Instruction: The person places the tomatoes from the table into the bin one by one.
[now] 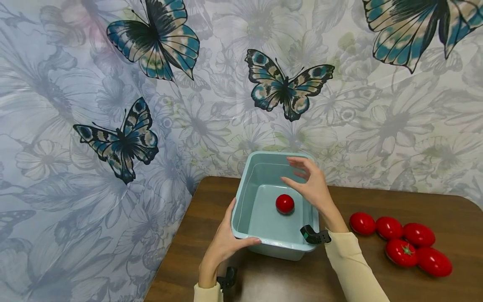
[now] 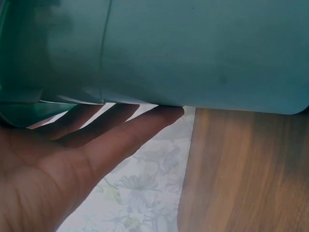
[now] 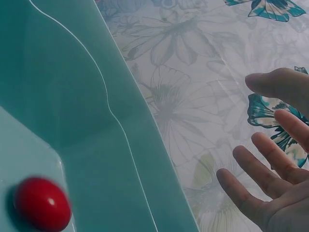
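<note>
Basin (image 1: 247, 209) directly ahead of me at the desk (image 1: 188, 251), long axis running away from me; can't tell if it's fully down. Left hand (image 1: 222, 245) grips its near-left corner, thumb over near rim, fingers along outer left wall. Right hand (image 1: 311, 184) holds nothing, fingers spread, by the right rim. Single tomato (image 1: 284, 204) on basin floor, left of and nearer me than my right hand, the closer one. Five tomatoes (image 1: 401, 252) right of basin. No readable brands, labels, writing.
</note>
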`<state>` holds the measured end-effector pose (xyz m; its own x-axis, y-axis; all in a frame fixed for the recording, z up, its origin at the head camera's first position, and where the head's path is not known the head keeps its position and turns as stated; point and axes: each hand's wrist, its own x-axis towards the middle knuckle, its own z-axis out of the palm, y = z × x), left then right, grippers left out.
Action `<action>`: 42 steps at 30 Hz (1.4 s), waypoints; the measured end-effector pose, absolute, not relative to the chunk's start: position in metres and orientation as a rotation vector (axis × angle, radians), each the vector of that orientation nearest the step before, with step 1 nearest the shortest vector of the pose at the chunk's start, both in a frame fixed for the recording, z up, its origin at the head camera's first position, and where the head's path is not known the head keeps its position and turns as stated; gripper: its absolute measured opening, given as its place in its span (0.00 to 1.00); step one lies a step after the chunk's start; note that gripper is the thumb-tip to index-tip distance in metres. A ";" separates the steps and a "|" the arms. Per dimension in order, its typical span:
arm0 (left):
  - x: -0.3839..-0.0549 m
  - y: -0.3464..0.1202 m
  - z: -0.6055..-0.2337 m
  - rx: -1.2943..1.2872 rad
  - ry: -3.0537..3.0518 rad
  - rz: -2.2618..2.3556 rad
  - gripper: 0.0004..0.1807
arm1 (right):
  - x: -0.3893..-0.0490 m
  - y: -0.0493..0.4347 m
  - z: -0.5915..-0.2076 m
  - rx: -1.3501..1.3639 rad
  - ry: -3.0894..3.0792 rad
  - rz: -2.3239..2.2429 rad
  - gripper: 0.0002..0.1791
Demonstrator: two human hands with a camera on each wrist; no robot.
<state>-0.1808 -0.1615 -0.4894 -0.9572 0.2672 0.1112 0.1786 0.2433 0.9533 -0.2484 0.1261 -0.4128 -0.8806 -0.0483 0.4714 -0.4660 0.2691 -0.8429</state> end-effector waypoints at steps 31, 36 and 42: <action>-0.179 -0.163 -0.491 0.394 2.435 1.822 0.72 | -0.152 0.249 -0.477 0.127 -2.129 1.515 0.35; -0.180 -0.163 -0.490 0.396 2.421 1.834 0.72 | -0.142 0.276 -0.505 -0.037 -2.139 1.567 0.34; -0.180 -0.161 -0.490 0.392 2.424 1.835 0.72 | -0.142 0.288 -0.535 -0.094 -2.078 1.677 0.33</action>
